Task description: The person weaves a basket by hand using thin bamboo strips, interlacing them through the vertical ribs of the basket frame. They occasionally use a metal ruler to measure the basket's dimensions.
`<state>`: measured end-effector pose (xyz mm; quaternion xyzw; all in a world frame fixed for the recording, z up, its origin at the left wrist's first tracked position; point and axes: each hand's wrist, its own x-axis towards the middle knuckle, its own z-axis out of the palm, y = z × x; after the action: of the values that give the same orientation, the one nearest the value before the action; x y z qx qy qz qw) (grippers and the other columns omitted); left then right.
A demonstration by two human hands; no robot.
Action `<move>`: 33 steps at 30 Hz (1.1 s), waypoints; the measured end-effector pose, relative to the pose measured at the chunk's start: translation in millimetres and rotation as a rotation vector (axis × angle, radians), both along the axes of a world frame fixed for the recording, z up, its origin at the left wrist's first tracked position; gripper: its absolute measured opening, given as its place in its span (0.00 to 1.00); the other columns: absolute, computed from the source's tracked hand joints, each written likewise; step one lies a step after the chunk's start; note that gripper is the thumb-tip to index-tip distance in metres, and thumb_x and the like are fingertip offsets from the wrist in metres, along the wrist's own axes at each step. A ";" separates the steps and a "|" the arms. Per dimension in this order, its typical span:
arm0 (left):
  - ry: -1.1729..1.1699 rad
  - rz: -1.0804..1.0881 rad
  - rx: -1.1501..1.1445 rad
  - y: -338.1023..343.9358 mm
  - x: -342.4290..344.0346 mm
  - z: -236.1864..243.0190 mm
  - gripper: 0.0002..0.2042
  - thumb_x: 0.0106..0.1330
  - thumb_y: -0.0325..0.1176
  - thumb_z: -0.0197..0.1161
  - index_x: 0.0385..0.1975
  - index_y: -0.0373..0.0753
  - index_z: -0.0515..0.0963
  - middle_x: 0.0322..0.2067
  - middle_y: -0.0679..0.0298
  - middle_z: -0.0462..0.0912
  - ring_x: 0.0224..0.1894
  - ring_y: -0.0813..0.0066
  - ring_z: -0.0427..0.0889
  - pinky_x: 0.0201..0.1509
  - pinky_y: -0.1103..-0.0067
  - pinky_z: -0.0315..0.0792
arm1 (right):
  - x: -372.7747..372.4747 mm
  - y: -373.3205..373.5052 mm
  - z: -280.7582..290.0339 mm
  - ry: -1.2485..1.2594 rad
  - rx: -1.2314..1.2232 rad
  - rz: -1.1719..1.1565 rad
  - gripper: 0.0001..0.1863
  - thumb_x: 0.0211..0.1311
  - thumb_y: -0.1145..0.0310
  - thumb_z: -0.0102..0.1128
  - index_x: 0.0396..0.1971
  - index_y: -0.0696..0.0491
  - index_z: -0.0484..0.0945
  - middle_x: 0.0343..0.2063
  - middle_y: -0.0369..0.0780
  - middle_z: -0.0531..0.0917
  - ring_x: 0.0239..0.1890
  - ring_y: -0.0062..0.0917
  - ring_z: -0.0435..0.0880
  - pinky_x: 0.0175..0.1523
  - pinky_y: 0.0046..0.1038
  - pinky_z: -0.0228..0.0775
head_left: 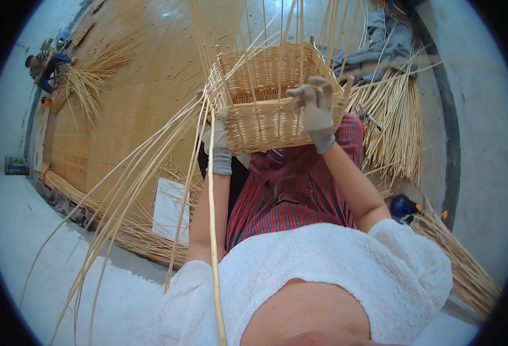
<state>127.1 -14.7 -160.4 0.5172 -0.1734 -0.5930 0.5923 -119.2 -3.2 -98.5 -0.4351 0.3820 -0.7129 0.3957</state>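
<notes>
A half-woven wicker basket (265, 124) with tall upright stakes rests over my lap, on red plaid cloth (282, 190). My gloved left hand (219, 138) grips its near left corner, beside long loose strands (144, 161) that trail down to the lower left. My gloved right hand (317, 112) lies against the near right rim, its fingers stretched upward and a little apart, slightly blurred. One thicker pale rod (213, 242) runs from that left corner down past my left forearm.
A wooden board floor (127, 69) spreads ahead. Another person (49, 69) sits at upper left by loose rods. Rod bundles (395, 132) lie right, near grey cloth (375, 46) and a blue tool (402, 207). More rods lie lower left by a white sheet (167, 207).
</notes>
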 end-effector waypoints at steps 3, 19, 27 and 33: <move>-0.423 0.306 -0.536 47.3 -38.3 17.4 0.16 0.69 0.28 0.65 0.54 0.31 0.77 0.48 0.55 0.84 0.46 0.66 0.85 0.45 0.73 0.84 | -31.0 -10.4 -1.5 -0.017 0.225 0.118 0.08 0.77 0.74 0.49 0.50 0.48 0.65 0.33 0.42 0.85 0.39 0.24 0.89 0.28 0.23 0.80; -0.637 -0.571 -0.142 -21.7 -70.2 68.9 0.14 0.74 0.43 0.64 0.33 0.38 0.79 0.20 0.68 0.79 0.13 0.81 0.76 0.15 0.80 0.71 | -10.2 -66.1 55.7 0.123 -0.378 0.201 0.32 0.70 0.77 0.53 0.72 0.50 0.58 0.47 0.41 0.80 0.47 0.28 0.80 0.54 0.33 0.78; -1.031 -0.137 -0.627 -2.6 -108.9 83.7 0.22 0.72 0.32 0.64 0.63 0.38 0.70 0.44 0.58 0.82 0.21 0.73 0.80 0.24 0.77 0.76 | -45.5 -1.0 -23.9 -0.280 -0.151 0.021 0.14 0.79 0.56 0.49 0.45 0.53 0.71 0.31 0.38 0.78 0.36 0.30 0.81 0.50 0.41 0.80; -0.738 -0.442 -0.162 -28.8 -133.3 65.8 0.19 0.76 0.37 0.58 0.62 0.37 0.72 0.31 0.59 0.85 0.18 0.74 0.78 0.22 0.74 0.73 | -61.5 13.2 -23.0 -0.434 0.024 0.069 0.20 0.80 0.54 0.45 0.45 0.57 0.75 0.36 0.43 0.84 0.42 0.36 0.87 0.57 0.45 0.80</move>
<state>-6.2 -43.6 -94.6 0.5969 -0.5256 -0.4655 0.3883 -180.7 10.0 -121.6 -0.2795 0.2814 -0.7711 0.4980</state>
